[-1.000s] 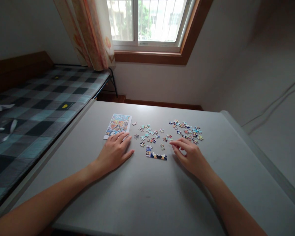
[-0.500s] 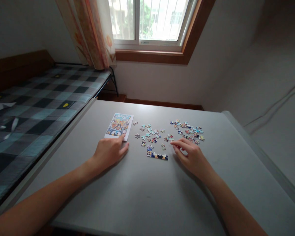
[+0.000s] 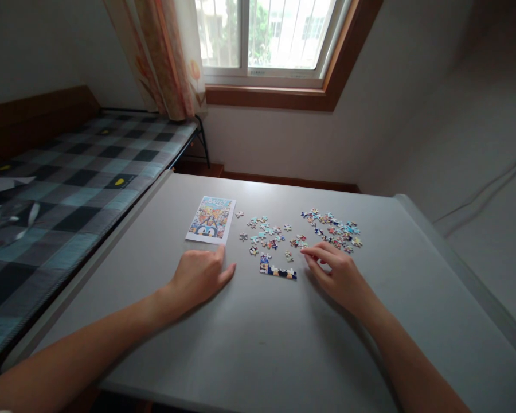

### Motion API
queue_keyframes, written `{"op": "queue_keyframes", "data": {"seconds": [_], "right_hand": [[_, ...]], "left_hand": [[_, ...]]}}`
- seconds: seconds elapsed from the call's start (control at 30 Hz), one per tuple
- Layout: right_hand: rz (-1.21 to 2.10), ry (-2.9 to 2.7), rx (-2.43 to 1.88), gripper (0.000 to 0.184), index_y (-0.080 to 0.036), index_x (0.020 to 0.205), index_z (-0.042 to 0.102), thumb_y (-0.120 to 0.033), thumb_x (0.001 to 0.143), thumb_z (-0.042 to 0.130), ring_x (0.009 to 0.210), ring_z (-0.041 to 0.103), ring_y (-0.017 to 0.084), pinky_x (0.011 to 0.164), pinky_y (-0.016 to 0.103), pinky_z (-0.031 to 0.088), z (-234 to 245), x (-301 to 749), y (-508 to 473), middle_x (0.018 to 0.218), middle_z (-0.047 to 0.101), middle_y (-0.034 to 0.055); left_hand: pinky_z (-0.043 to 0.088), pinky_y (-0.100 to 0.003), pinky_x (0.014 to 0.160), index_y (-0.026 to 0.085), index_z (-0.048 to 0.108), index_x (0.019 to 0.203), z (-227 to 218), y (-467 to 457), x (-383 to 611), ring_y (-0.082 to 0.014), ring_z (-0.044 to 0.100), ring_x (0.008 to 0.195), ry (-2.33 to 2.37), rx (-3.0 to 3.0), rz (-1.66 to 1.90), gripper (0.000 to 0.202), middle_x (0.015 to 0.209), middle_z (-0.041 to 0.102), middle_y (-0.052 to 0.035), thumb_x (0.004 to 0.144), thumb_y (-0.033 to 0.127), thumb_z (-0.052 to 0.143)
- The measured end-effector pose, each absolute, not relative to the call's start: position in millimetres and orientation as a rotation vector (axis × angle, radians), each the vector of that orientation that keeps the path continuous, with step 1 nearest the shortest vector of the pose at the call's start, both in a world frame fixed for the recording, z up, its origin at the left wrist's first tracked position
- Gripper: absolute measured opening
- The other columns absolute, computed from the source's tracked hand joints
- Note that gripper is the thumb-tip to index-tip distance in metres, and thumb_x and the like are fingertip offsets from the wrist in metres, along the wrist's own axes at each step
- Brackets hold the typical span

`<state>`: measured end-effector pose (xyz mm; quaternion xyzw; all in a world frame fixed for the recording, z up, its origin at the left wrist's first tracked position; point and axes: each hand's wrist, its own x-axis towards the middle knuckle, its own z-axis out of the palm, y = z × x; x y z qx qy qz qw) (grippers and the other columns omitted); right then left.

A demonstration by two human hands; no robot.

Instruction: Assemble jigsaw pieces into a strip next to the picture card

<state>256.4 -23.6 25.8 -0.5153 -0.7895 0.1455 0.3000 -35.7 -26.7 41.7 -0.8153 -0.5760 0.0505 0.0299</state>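
Observation:
A picture card [image 3: 210, 220] with a colourful cartoon print lies flat on the table. My left hand [image 3: 200, 275] rests just below it, index finger stretched to its lower edge and thumb spread, holding nothing. In the middle lies a joined L-shaped strip of jigsaw pieces [image 3: 279, 272], dark blue and tan along the bottom. Loose jigsaw pieces [image 3: 264, 229] are scattered above it. To the right of the strip, my right hand [image 3: 329, 265] hovers low or rests near a small cluster of pieces [image 3: 298, 241], thumb and index slightly apart, with nothing visible between them.
Another group of loose pieces [image 3: 337, 229] lies beyond my right hand. All this sits on a pale table [image 3: 258, 355]. A bed with a checked mattress [image 3: 90, 172] adjoins the left side, with clear plastic [image 3: 17, 218] on it. A window [image 3: 266, 40] and curtain [image 3: 163, 57] are ahead.
My left hand has drawn back from the picture card toward me, uncovering its lower edge. My right hand stays nearly in place. The whole view has shifted slightly.

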Motion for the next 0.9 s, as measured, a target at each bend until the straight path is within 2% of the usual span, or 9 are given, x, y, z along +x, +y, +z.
{"op": "queue_keyframes", "data": {"seconds": [0.9], "right_hand": [[0.403, -2.131, -1.367, 0.021, -0.020, 0.097, 0.068, -0.024, 0.092, 0.048, 0.077, 0.063, 0.018, 0.071, 0.031, 0.050, 23.8, 257.1, -24.4, 0.090, 0.066, 0.0067]], "left_hand": [[0.036, -0.029, 0.053, 0.013, 0.061, 0.106, 40.7, -25.9, -37.3, -0.0246, 0.067, 0.063, -1.758, -2.549, 0.139, 0.044, 0.073, 0.071, -0.0115, 0.093, 0.048, 0.038]]}}
